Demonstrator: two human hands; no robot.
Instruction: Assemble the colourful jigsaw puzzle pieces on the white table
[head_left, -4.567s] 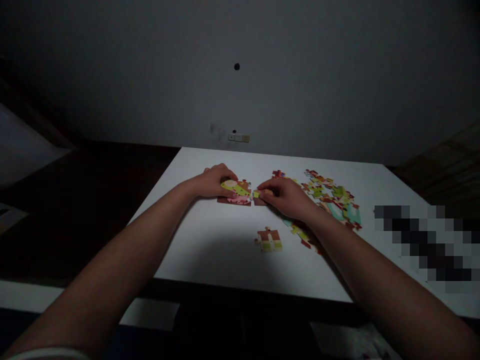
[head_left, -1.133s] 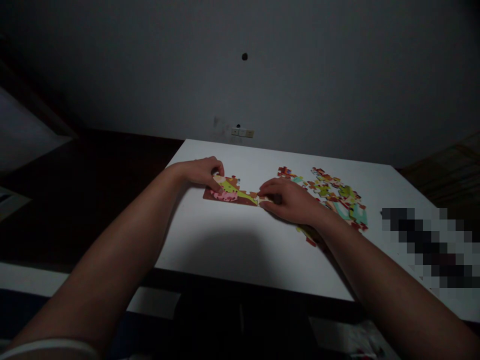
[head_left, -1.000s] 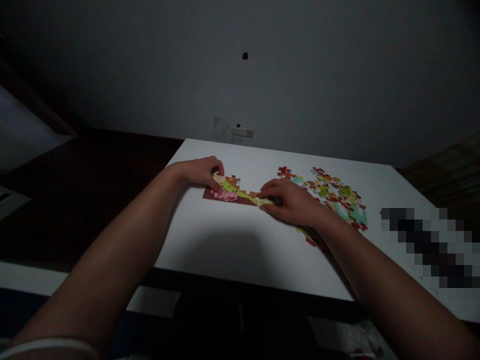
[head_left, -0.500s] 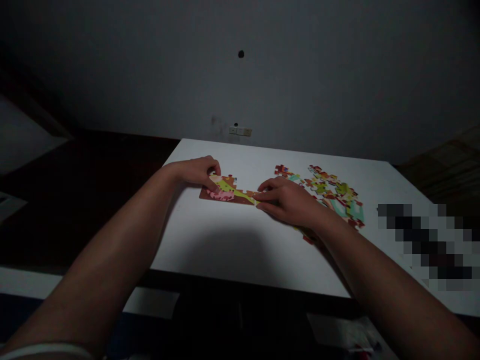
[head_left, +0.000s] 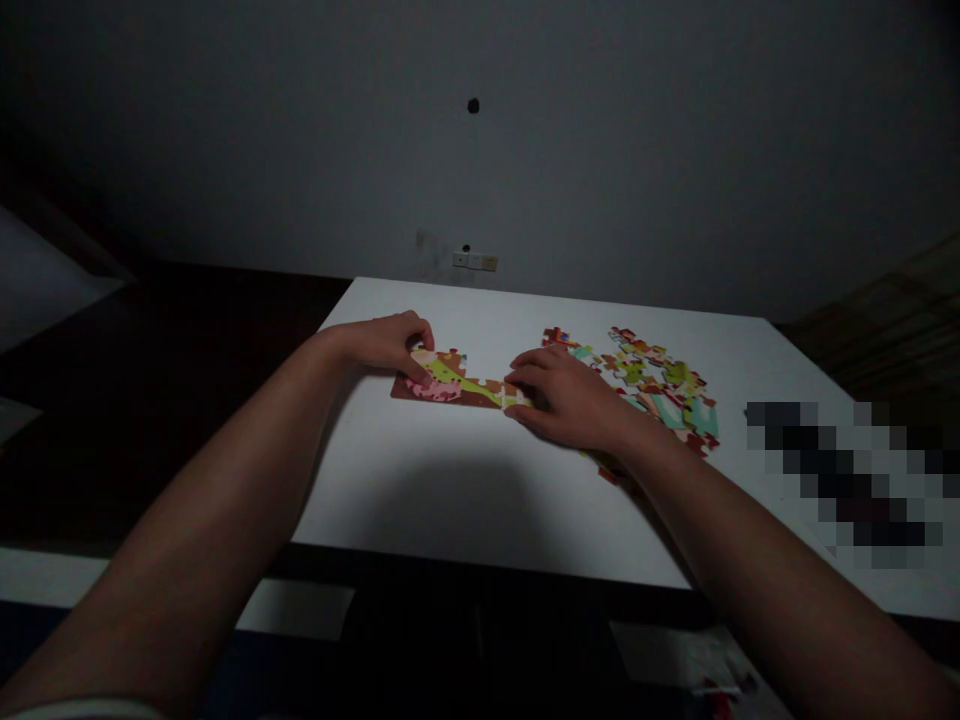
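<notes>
A partly joined jigsaw puzzle strip (head_left: pixel 474 387), brown with green and pink, lies flat on the white table. My left hand (head_left: pixel 390 342) grips its left end, thumb on the pink part and fingers curled at the upper edge. At the right end, my right hand (head_left: pixel 566 398) has its thumb and fingers around a green and pale puzzle piece (head_left: pixel 517 398), which touches the strip. Whether that piece is fully locked in I cannot tell. My right palm hides part of it.
Loose puzzle pieces (head_left: pixel 675 375) lie heaped to the right, several overlapping. A few more pieces (head_left: pixel 609 475) show under my right forearm. A blurred-out dark patch (head_left: pixel 832 480) covers something at the table's right. The wall behind carries sockets (head_left: pixel 475 261).
My right thumb and fingers have spread slightly apart, and more of the piece between them shows. My left hand keeps its hold. The whole view has shifted a little.
</notes>
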